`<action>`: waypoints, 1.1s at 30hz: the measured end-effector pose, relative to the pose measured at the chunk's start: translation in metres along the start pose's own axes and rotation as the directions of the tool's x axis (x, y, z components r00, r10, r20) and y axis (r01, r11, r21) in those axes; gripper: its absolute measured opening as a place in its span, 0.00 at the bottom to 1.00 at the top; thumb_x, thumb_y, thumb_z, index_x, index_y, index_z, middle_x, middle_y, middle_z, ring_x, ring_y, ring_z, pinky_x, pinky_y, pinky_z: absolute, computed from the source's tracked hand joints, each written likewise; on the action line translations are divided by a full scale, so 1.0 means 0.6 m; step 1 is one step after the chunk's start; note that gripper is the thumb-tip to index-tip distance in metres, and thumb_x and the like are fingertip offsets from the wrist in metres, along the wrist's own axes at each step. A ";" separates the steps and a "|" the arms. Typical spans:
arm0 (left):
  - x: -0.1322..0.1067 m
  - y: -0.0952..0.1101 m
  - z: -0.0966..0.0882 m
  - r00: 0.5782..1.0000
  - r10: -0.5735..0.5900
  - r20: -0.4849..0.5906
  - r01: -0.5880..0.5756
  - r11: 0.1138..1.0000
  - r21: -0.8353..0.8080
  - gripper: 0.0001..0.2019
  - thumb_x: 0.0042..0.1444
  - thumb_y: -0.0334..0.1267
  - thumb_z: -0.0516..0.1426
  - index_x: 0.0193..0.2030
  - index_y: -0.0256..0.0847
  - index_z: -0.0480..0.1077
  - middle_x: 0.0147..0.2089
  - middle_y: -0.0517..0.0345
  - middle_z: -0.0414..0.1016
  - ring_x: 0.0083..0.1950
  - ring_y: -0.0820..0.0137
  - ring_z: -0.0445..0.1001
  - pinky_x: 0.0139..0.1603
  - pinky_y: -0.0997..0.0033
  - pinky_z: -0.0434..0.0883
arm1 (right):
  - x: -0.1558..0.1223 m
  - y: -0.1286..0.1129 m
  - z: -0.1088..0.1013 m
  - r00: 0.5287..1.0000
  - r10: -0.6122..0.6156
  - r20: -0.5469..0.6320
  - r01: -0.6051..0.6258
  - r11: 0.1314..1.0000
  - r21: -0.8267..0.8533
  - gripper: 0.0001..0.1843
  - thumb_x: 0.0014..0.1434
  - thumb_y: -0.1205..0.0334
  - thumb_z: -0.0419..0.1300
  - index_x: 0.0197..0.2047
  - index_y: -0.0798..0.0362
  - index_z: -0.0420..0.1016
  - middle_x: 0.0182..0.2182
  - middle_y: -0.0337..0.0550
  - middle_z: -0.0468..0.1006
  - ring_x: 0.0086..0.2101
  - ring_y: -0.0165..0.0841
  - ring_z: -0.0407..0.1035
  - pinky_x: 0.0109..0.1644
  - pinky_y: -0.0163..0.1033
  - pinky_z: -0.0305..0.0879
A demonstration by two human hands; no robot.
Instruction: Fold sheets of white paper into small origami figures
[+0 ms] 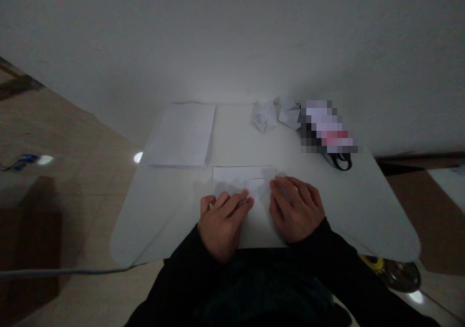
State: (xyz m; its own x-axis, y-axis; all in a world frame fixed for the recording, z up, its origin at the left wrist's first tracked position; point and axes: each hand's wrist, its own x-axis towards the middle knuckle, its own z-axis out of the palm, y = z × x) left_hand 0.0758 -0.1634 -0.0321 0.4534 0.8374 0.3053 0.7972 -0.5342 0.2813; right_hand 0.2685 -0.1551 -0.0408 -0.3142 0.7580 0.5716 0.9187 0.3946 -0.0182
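A white sheet of paper lies on the table in front of me, with a smaller folded flap on its right half. My left hand rests over its lower left part, fingers bent and closed, fingertips at the flap's left edge. At the right edge my right hand has its fingers together and bent, holding the paper there. Both palms hide the lower part of the sheet, so I cannot see exactly how the fingers grip it.
On the white table, a stack of white paper lies at the back left. Two folded paper shapes, one left and one right, stand near the wall. A blurred item with a black strap lies at the back right.
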 end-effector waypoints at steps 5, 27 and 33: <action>0.012 -0.030 -0.009 0.992 0.090 0.091 -0.083 0.993 -0.080 0.22 0.57 0.24 0.49 0.49 0.54 0.71 0.50 0.60 0.74 0.44 0.68 0.66 0.43 0.62 0.56 | -0.007 -0.031 -0.002 0.989 -0.138 -0.061 0.147 0.970 0.195 0.12 0.55 0.72 0.56 0.41 0.55 0.77 0.40 0.48 0.79 0.46 0.39 0.70 0.45 0.45 0.64; -0.001 -0.037 -0.005 0.982 0.136 0.128 -0.113 0.979 -0.170 0.21 0.57 0.28 0.48 0.56 0.46 0.66 0.56 0.54 0.69 0.46 0.63 0.63 0.41 0.63 0.63 | 0.008 -0.031 -0.021 0.975 -0.217 0.038 0.129 0.703 0.700 0.12 0.55 0.73 0.52 0.38 0.55 0.75 0.35 0.45 0.79 0.36 0.32 0.71 0.38 0.39 0.71; -0.009 -0.027 -0.026 0.974 0.131 0.186 -0.102 0.982 -0.161 0.25 0.53 0.31 0.51 0.60 0.42 0.61 0.60 0.52 0.65 0.52 0.59 0.63 0.48 0.56 0.60 | 0.065 0.043 0.035 0.933 -0.341 -0.115 0.309 0.594 0.743 0.13 0.50 0.76 0.52 0.36 0.56 0.74 0.35 0.50 0.76 0.37 0.35 0.70 0.38 0.43 0.71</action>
State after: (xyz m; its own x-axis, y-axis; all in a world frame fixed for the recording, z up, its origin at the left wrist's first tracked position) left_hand 0.0545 -0.1610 -0.0239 0.6203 0.7668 0.1652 0.6722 -0.6282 0.3918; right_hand 0.2750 -0.1043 -0.0359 -0.5786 0.5130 0.6340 0.2710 0.8542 -0.4439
